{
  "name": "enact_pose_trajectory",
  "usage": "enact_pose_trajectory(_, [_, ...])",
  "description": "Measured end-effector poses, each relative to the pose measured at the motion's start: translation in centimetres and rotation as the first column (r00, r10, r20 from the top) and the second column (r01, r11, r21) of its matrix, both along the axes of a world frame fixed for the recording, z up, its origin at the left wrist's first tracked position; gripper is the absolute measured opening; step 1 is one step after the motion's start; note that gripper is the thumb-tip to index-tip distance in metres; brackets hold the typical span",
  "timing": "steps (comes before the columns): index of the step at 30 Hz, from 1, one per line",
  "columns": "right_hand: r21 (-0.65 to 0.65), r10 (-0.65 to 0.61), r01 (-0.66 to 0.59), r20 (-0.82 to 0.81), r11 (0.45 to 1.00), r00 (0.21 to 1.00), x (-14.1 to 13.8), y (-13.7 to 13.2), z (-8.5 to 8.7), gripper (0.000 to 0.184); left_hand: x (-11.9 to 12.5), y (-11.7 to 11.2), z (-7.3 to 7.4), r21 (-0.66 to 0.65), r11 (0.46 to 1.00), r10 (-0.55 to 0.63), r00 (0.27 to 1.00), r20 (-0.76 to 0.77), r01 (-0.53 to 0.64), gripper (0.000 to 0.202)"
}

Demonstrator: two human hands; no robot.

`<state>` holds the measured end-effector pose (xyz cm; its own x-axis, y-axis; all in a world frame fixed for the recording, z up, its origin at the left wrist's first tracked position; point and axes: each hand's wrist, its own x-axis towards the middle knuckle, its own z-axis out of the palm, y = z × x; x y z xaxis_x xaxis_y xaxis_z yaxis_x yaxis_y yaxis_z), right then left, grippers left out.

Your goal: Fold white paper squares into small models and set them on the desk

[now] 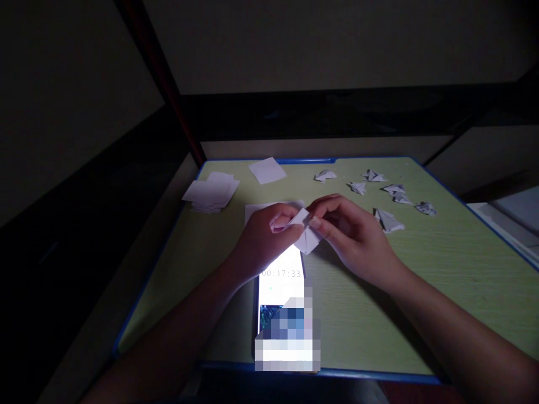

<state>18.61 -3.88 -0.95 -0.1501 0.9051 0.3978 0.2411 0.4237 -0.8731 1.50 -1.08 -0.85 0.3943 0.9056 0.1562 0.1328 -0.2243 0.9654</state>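
A small piece of folded white paper (306, 231) is held between both hands above the middle of a green table (442, 264). My left hand (263, 235) pinches its left side with fingers closed. My right hand (349, 230) pinches its top and right side, fingers curled. Directly beneath the hands a lit phone (281, 292) lies on the table, its screen showing a timer. A white sheet (256, 210) peeks out behind my left hand.
Several finished folded paper pieces (387, 220) are scattered over the far right of the table. A stack of white paper squares (210, 192) sits at the far left corner, one loose square (266, 170) behind it. The room is dim; dark rails run beyond the table.
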Motion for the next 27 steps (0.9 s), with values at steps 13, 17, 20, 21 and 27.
enact_pose_trajectory(13, [-0.126,-0.062,0.041,-0.168,0.991,0.984,-0.73,-0.09,0.06,0.012,0.26,-0.26,0.55,-0.044,0.996,-0.070,0.995,0.076,0.074,0.007])
enact_pose_trajectory(17, [-0.185,-0.081,0.057,-0.125,0.981,0.989,-0.61,0.05,0.26,0.014,0.22,-0.29,0.58,-0.034,0.997,-0.065,0.993,0.096,0.068,0.007])
enact_pose_trajectory(20, [-0.222,-0.077,0.048,-0.123,0.974,0.989,-0.48,0.15,0.28,0.017,0.26,-0.27,0.51,-0.027,0.998,-0.056,0.994,0.098,0.059,0.007])
enact_pose_trajectory(21, [-0.232,-0.072,0.042,-0.121,0.972,0.990,-0.44,0.16,0.26,0.018,0.27,-0.25,0.47,-0.026,0.998,-0.051,0.994,0.093,0.053,0.007])
enact_pose_trajectory(27, [-0.257,-0.044,0.029,-0.053,0.966,0.998,-0.28,0.17,0.21,0.024,0.26,-0.10,0.13,0.018,1.000,-0.006,0.997,0.072,0.005,0.011])
